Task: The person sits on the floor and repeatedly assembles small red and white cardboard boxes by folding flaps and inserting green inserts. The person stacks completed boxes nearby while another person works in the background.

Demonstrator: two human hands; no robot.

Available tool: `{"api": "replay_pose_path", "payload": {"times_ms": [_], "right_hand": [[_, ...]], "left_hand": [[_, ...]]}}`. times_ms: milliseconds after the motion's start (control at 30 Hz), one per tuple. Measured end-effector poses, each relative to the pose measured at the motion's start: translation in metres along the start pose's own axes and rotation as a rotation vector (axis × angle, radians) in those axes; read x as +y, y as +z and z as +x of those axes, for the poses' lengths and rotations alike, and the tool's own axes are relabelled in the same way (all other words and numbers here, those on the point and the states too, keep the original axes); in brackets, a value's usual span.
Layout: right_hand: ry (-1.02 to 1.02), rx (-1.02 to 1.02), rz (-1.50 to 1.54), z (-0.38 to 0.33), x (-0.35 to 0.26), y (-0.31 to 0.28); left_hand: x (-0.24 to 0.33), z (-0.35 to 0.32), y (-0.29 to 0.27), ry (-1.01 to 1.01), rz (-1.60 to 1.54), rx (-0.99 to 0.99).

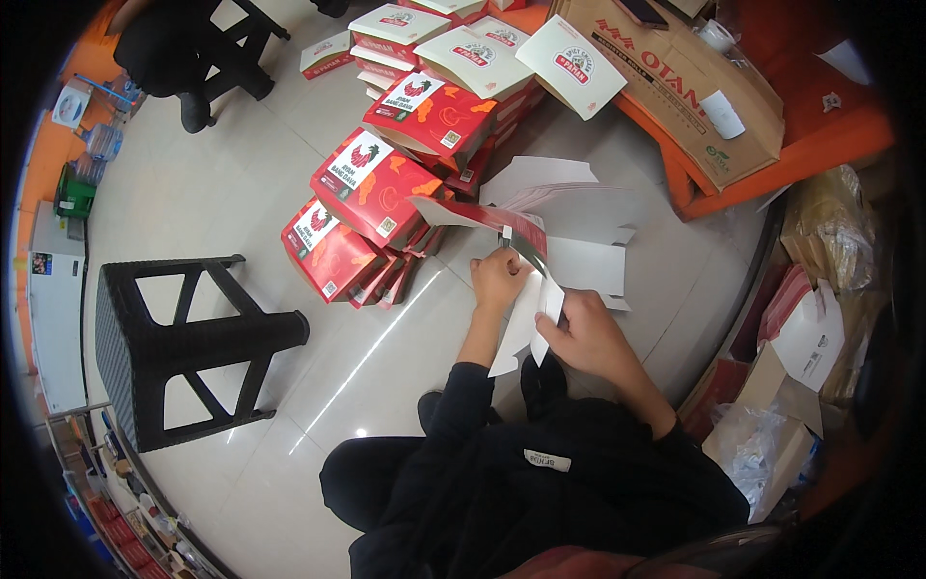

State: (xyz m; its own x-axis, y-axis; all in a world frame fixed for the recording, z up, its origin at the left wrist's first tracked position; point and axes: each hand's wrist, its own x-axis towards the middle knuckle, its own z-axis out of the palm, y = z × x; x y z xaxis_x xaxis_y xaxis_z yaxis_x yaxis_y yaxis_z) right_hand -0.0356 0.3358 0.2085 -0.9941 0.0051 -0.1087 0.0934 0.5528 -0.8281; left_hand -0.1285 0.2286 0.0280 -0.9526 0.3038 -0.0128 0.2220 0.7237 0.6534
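Observation:
In front of my body I hold a partly folded cardboard food box (522,307), its white inside toward me and some red print on its far side. My left hand (498,276) is closed, pinching a flap near the box's upper edge. The fingers of my right hand (585,331) are wrapped round the right side, thumb on the white board. Just beyond lie several unfolded white box blanks (586,266), partly hidden by the held one. To the left, red folded food boxes (371,180) are stacked in leaning piles on the floor.
More boxes with white tops (476,60) are piled farther back. A large brown carton (675,87) rests on an orange table (709,193) at the right. A black plastic stool (183,347) lies on its side at the left. Plastic bags (834,232) and an opened carton (786,434) are at right.

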Motion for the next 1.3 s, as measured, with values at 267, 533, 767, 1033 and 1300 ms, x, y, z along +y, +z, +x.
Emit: {"api": "replay_pose_path", "payload": {"times_ms": [267, 533, 767, 1033, 1300], "right_hand": [[-0.189, -0.534, 0.441, 0.015, 0.013, -0.011], [0.401, -0.041, 0.765, 0.094, 0.174, 0.023], [0.287, -0.234, 0.507, 0.097, 0.164, 0.035], [0.313, -0.518, 0.189, 0.105, 0.156, 0.034], [0.301, -0.528, 0.259, 0.097, 0.153, 0.035]], "left_hand": [[-0.023, -0.011, 0.007, 0.194, 0.014, 0.373], [-0.031, -0.011, 0.033, 0.074, 0.193, -0.062], [-0.031, -0.033, 0.035, 0.054, -0.046, 0.031], [-0.066, -0.126, 0.009, -0.15, -0.298, 0.031], [-0.076, -0.156, 0.011, -0.22, -0.373, 0.022]]}}
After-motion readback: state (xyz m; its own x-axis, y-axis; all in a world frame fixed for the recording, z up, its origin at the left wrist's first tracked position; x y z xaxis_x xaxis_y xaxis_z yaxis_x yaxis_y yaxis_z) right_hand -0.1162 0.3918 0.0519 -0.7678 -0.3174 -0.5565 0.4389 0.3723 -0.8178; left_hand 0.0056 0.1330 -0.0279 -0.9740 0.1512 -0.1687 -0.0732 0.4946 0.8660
